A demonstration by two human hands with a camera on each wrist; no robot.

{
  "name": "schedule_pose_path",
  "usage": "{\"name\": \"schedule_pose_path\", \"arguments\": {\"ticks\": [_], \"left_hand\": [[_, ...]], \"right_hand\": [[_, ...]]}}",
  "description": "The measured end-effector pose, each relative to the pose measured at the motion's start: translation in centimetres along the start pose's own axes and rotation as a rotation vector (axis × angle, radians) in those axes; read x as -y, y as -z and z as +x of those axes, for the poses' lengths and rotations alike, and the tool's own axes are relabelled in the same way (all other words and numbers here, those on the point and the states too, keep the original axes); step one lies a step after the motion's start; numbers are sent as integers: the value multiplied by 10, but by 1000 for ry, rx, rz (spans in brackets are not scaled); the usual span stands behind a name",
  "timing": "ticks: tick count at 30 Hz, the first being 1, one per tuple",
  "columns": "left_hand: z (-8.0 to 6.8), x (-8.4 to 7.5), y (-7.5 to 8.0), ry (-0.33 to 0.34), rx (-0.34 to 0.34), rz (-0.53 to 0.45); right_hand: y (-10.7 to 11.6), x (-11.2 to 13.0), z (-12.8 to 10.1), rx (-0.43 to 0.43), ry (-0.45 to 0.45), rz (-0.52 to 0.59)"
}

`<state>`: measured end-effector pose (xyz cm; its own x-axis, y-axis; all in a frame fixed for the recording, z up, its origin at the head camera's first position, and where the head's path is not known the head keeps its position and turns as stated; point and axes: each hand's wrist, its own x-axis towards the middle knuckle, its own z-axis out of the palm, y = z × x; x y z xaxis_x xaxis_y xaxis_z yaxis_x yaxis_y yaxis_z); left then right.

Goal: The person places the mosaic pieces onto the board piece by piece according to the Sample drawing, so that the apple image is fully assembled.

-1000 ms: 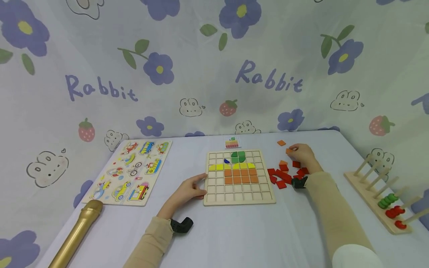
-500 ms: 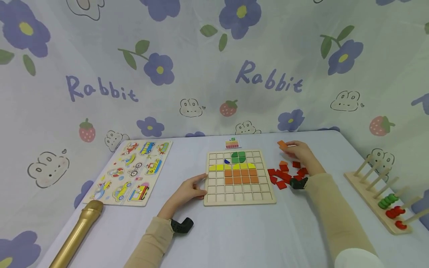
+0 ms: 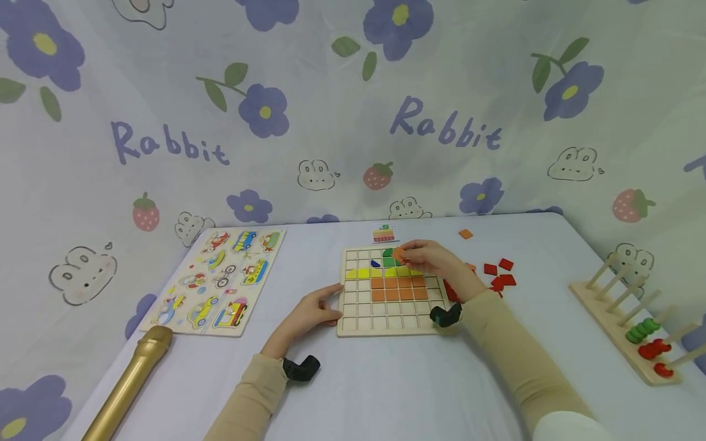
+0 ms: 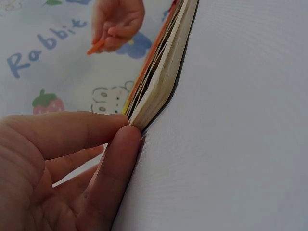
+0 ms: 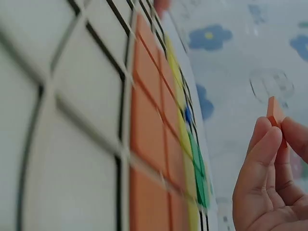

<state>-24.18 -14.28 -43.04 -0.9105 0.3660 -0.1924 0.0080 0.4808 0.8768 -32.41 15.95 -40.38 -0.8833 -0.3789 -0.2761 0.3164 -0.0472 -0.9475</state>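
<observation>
1. Both hands are seen together only in the head view: the left hand (image 3: 311, 313) is laid on the bench (image 3: 386, 386) against the near left edge of the wooden grid board (image 3: 393, 324), and the right hand (image 3: 430, 258) is held above the far rows of the board.
2. An orange tile (image 3: 398, 252) is pinched at the right hand's fingertips, the fingers being curled round it; beneath it the green pieces (image 3: 389, 261) and the yellow row (image 3: 364, 274) are partly covered by the hand.
3. In the right wrist view the orange tile (image 5: 275, 113) is shown edge-on, clamped between thumb and fingers (image 5: 262, 154) and clear of the board's surface, which the head view leaves uncertain.
4. In the left wrist view the left hand's thumb and forefinger (image 4: 72, 130) are seen closed on the corner of the grid board (image 4: 161, 82); from the head this grip reads only as a resting touch.
5. The same view catches the right hand (image 4: 118, 21) far off with the orange tile (image 4: 95, 46) sticking out of its fingers.
6. To the right of the right hand, loose red tiles (image 3: 499, 275) and one orange tile (image 3: 466, 233) are scattered on the bench; well beyond them a peg rack (image 3: 623, 324) is stood.
7. To the left of the left hand a vehicle puzzle board (image 3: 220, 282) and a gold microphone (image 3: 129, 383) are laid.
</observation>
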Motion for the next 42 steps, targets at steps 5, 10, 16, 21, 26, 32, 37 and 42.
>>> {"name": "schedule_pose_path", "arguments": {"ticks": [5, 10, 16, 21, 26, 32, 37, 42], "left_hand": [[12, 16, -2, 8, -26, 9], [14, 17, -1, -28, -11, 4], [14, 15, -2, -52, 7, -4], [14, 15, -2, -48, 4, 6], [14, 15, -2, -51, 8, 11], [13, 16, -1, -53, 7, 1], [12, 17, -2, -40, 5, 8], [12, 18, -1, -28, -20, 27]], "right_hand": [[-42, -7, 13, -54, -6, -245], [-69, -14, 23, -98, 33, -473], [-76, -22, 25, -137, 111, -718], [-77, -24, 25, -144, 125, -807], [-81, -24, 25, -155, 116, -891], [-77, -23, 24, -116, 134, -838], [-52, -13, 14, -97, 134, -622], [-14, -6, -4, -154, 128, -555]]}}
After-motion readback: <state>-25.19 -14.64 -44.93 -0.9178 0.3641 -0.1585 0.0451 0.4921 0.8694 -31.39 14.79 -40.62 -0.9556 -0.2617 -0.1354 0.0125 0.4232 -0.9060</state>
